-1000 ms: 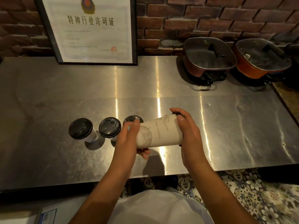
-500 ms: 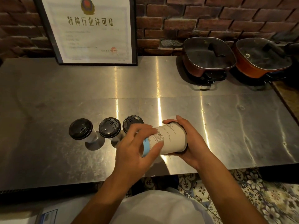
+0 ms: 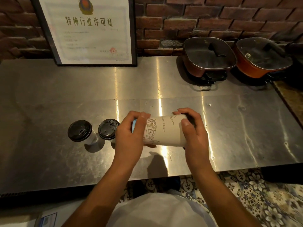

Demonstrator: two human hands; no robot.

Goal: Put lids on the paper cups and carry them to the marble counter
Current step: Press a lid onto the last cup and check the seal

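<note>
A white paper cup (image 3: 165, 131) with a line drawing lies sideways in the air above the steel table (image 3: 49, 95). My left hand (image 3: 131, 136) grips its base end, and my right hand (image 3: 193, 130) curls round its mouth end, where a dark lid (image 3: 190, 119) shows under the fingers. Two lidded cups stand upright on the table to the left: one black-lidded cup (image 3: 79, 131) and a second lidded cup (image 3: 108, 129) beside it. A third cup that stood behind my left hand is hidden.
A framed certificate (image 3: 86, 30) leans on the brick wall at the back. Two lidded square electric pots, one dark red (image 3: 208, 56) and one orange (image 3: 262, 58), stand at the back right. The table's front edge runs just below my wrists, with patterned floor tiles (image 3: 262, 202) beyond.
Both hands have turned and shifted the sideways cup. My left hand moved up over the base end, hiding the third lidded cup, and my right hand came round on top of the mouth end.
</note>
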